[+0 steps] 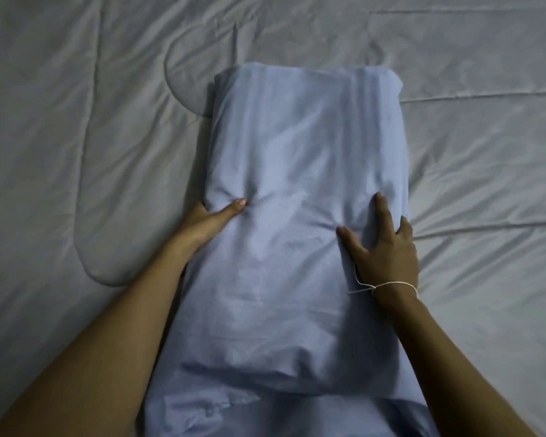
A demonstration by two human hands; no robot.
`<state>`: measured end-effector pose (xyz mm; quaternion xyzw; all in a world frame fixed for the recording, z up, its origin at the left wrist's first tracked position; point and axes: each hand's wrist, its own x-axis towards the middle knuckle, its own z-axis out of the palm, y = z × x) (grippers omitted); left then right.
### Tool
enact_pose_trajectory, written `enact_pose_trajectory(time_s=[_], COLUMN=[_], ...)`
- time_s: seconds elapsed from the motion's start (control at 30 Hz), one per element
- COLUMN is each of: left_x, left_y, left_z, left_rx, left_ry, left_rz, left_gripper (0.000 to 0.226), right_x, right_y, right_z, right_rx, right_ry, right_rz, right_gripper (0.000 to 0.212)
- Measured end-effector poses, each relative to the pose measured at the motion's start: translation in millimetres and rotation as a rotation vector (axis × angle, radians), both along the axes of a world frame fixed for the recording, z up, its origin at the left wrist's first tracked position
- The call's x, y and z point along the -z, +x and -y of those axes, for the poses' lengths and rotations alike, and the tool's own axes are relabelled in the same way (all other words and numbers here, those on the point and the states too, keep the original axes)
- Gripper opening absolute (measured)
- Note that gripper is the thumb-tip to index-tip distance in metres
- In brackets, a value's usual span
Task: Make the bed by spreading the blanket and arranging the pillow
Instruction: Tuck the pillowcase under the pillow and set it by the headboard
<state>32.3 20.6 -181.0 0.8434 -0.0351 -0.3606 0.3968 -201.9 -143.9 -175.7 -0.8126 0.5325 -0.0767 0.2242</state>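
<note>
A light blue pillow (297, 184) lies lengthwise in the middle of the bed, on a pale grey quilted blanket (76, 121) that is spread flat with light creases. My left hand (208, 219) grips the pillow's left edge, with the thumb on top and the fingers hidden beneath. My right hand (385, 244) lies on the pillow's right side. Its thumb and index finger dig into the top and its outer fingers bend over the right edge. The fabric puckers under both thumbs.
Loose blue cloth (202, 411) of the same colour bunches at the pillow's near end, by the bottom edge of view. A curved stitched seam (177, 86) runs through the blanket to the pillow's left. A white thread circles my right wrist (394, 288).
</note>
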Motion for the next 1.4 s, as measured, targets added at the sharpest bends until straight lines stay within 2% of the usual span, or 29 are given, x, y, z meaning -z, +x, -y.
enact_pose_trajectory(time_s=[0.1, 0.2, 0.23, 0.33, 0.43, 0.63, 0.7, 0.93, 1.03, 1.1, 1.23, 1.4], left_x=[-6.9, -18.2, -23.9, -40.3, -61.9, -112.3, -132.2, -197.6, -221.7, -234.8, -245.8, -238.0], left_y=[2.4, 3.4, 2.5, -4.6, -17.5, -36.4, -35.8, 18.3, 57.6, 84.2, 137.8, 183.5], left_z=[2.2, 4.9, 6.1, 7.2, 1.1, -44.2, -72.6, -196.9, -263.6, -305.4, -385.6, -458.3], left_rx=[-0.053, -0.064, -0.065, -0.07, -0.036, -0.069, -0.088, -0.122, -0.113, -0.121, -0.16, -0.272], left_ry=[-0.007, -0.016, -0.014, 0.023, 0.021, 0.14, 0.184, 0.387, 0.491, 0.589, 0.697, 0.781], left_rz=[-0.092, -0.218, -0.199, -0.089, 0.022, 0.228, 0.324, 0.61, 0.686, 0.739, 0.759, 0.734], left_gripper=[0.098, 0.078, 0.073, 0.087, 0.078, 0.071, 0.075, 0.064, 0.07, 0.069, 0.072, 0.076], right_x=[3.5, 4.5, 5.2, 4.4, -1.8, -25.4, -32.8, -33.5, -33.5, -31.3, -25.9, -14.3], right_y=[-3.0, -5.4, -5.9, -8.8, -15.6, -12.2, 0.5, 88.3, 139.2, 174.7, 252.1, 331.4], right_z=[1.1, 3.2, 3.9, 4.2, -2.3, -51.4, -80.9, -208.8, -282.1, -326.1, -409.9, -481.3], right_rx=[0.003, 0.011, 0.003, -0.008, -0.011, -0.028, -0.052, -0.207, -0.246, -0.258, -0.332, -0.444], right_ry=[0.003, -0.019, -0.028, -0.032, 0.0, 0.183, 0.255, 0.449, 0.531, 0.589, 0.681, 0.756], right_rz=[0.056, 0.151, 0.183, 0.253, 0.297, 0.364, 0.385, 0.493, 0.546, 0.573, 0.611, 0.556], right_gripper=[0.081, 0.069, 0.065, 0.061, 0.062, 0.064, 0.064, 0.065, 0.05, 0.047, 0.046, 0.048])
